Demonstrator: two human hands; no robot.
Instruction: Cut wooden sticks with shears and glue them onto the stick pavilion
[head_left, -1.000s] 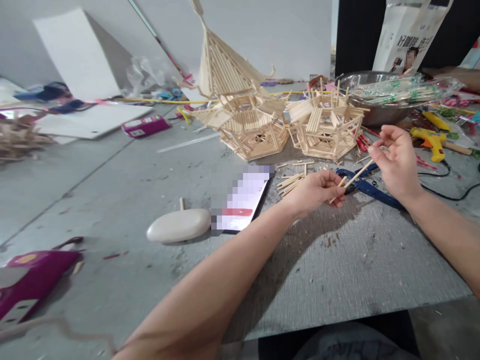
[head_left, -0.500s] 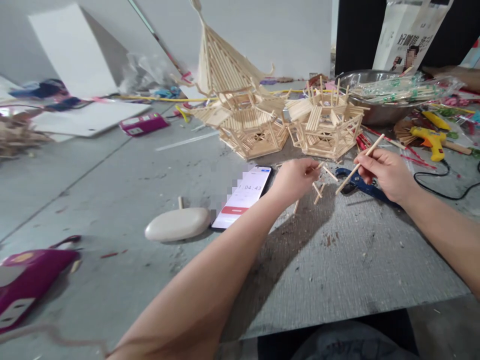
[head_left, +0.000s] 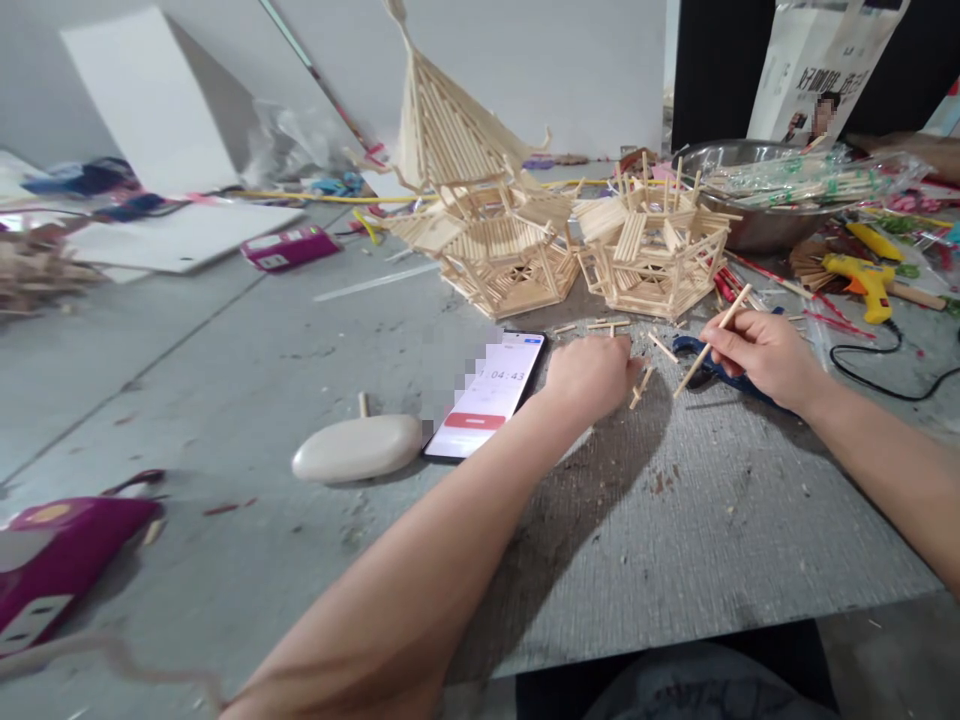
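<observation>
My right hand [head_left: 757, 350] pinches a thin wooden stick [head_left: 712, 340], which slants down to the left above the grey table. Low over the table, my left hand [head_left: 592, 375] has its back to the camera, and its fingertips are mostly hidden. Short cut sticks [head_left: 641, 388] lie just right of it, with another stick piece [head_left: 663, 347] a little farther back. A blue-handled tool [head_left: 731, 375] rests partly beneath my right hand. Behind both hands stand two stick-built models, a tall one [head_left: 502, 250] with a pointed roof and a lower roofless one [head_left: 656, 255].
A phone [head_left: 487, 400] and a white oval case [head_left: 358, 448] lie left of my left hand. A metal bowl [head_left: 757, 225] of bagged sticks and a yellow glue gun [head_left: 866, 285] are at the right. Purple power strips [head_left: 289, 249] sit at the left.
My left hand has moved slightly down and turned its fingers out of sight over the small sticks. The stick in my right hand has shifted slightly left and lower.
</observation>
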